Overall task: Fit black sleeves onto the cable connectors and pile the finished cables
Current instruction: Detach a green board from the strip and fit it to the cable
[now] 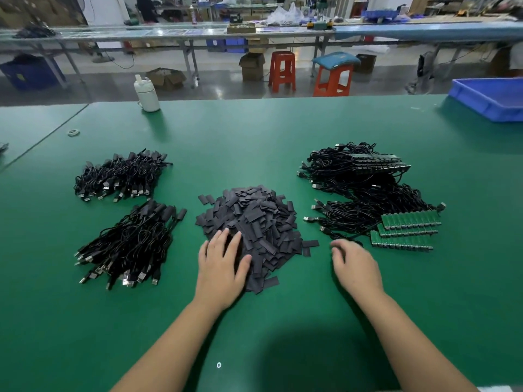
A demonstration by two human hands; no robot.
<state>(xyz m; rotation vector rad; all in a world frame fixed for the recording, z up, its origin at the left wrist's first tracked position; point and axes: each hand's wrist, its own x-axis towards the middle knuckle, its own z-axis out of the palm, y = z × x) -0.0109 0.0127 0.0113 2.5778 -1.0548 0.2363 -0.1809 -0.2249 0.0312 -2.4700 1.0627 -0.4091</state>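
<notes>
Left hand [220, 261] is lying palm-down with the fingers spread and pretty much straight, fingertips resting on the near-left edge of the sleeve pile [249, 222], not curled around anything. Right hand [357, 267] sits on the green table [254, 131] just right of that pile, fingers bent down toward the mat; honestly I can't tell whether it's pinching a cable end or just touching the surface, since the fingertips are hidden under the knuckles. The sleeves are flat little black rectangles heaped in the middle of the table, with a few strays lying loose around the edges, including a couple between the pile and the right hand. Right next to the right hand's fingers is the near unfinished bundle [376, 219], black cables with bare green circuit boards [407, 230] stacked in rows at the near-right end and USB plugs sticking out left. Behind it there's a far unfinished bundle [353, 165] with its boards lined up along the top. Over on the left, well apart from both hands, are two heaps of cables that look sleeved already: a near finished pile [130, 244] and a far finished pile [121, 176], plugs pointing toward the camera. Further out, a white bottle [146, 94] stands at the back edge of the table, a blue bin [492, 97] is at the far right corner, and two red stools [308, 72] sit on the floor beyond.
</notes>
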